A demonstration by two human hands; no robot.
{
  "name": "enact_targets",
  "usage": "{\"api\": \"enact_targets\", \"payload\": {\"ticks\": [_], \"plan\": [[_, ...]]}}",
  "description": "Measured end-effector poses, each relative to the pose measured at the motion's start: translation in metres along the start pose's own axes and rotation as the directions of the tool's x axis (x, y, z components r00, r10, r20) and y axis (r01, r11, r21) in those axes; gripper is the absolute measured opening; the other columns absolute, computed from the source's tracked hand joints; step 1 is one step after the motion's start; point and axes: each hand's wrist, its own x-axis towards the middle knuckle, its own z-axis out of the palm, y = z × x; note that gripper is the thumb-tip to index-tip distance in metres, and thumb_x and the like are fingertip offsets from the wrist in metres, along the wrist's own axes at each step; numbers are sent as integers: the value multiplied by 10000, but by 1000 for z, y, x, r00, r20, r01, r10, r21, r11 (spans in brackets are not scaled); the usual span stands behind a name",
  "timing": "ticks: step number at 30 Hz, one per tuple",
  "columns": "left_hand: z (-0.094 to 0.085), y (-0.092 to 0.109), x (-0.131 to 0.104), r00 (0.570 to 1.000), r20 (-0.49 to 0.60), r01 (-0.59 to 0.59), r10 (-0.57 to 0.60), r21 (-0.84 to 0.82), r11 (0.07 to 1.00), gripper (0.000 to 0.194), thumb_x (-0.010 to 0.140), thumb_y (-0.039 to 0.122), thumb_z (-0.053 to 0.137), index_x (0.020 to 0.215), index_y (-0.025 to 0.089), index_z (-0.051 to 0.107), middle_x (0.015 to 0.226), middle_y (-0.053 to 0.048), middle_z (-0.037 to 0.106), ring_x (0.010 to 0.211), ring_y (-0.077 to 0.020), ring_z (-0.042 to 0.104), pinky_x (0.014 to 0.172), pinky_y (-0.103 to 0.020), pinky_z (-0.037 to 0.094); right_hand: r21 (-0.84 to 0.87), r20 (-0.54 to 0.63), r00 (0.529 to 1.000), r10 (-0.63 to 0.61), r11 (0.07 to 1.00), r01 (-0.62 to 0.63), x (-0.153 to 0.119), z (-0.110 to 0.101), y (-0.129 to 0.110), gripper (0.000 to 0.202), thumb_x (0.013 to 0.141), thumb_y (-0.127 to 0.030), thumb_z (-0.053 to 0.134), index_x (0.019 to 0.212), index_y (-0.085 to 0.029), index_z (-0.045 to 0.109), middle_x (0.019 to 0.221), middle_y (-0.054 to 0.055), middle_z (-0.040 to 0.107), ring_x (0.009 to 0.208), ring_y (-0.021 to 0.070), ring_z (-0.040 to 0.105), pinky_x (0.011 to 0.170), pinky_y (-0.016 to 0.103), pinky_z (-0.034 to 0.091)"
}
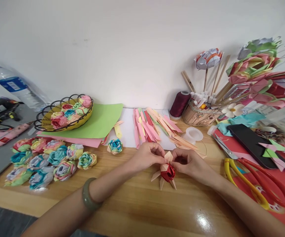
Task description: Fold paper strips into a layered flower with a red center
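Observation:
A small paper flower with a dark red centre and pale peach pointed petals is held above the wooden table. My left hand pinches its upper petal from the left, thumb and fingers together. From the right, my right hand pinches the same upper part, its fingertips close to those of my left hand. Several peach points spread out below the red centre. Behind my hands, many folded paper strips in pink, red, green and peach lie on a white sheet.
Finished paper roses sit at the left beside a yellow basket of more. A maroon thread spool stands by a decorated holder with paper flowers. Scissors, a black phone and yellow-and-red-handled tools lie right.

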Motion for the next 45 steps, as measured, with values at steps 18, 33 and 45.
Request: {"api": "enact_targets", "payload": {"ticks": [18, 33, 45], "plan": [[4, -1, -4, 993, -109, -30, 52, 198, 980, 94, 586, 193, 624, 590, 127, 558, 573, 12, 545, 533, -85, 483, 500, -199, 362, -122, -41, 998, -47, 992, 42, -2, 2, -4, 200, 809, -287, 510, 732, -152, 637, 714, 16, 640, 678, 141, 526, 625, 245, 386], [7, 1, -7, 980, -143, -137, 135, -5, 991, 79, 634, 186, 592, 694, 136, 587, 704, -4, 569, 649, -103, 519, 609, -224, 411, -361, -208, 954, -218, 923, 132, -6, 7, -5, 244, 838, -278, 456, 664, -173, 592, 647, 23, 590, 610, 143, 506, 569, 254, 382], [8, -1, -12, 960, 224, -142, 168, -125, 982, 544, 713, 393, 620, 1178, 182, 434, 980, -79, 546, 882, -183, 539, 684, -268, 453, -624, -374, 753, -542, 747, 228, -16, 1, -4, 144, 797, -219, 510, 916, -215, 592, 903, 67, 638, 814, 195, 568, 716, 318, 431]]}}
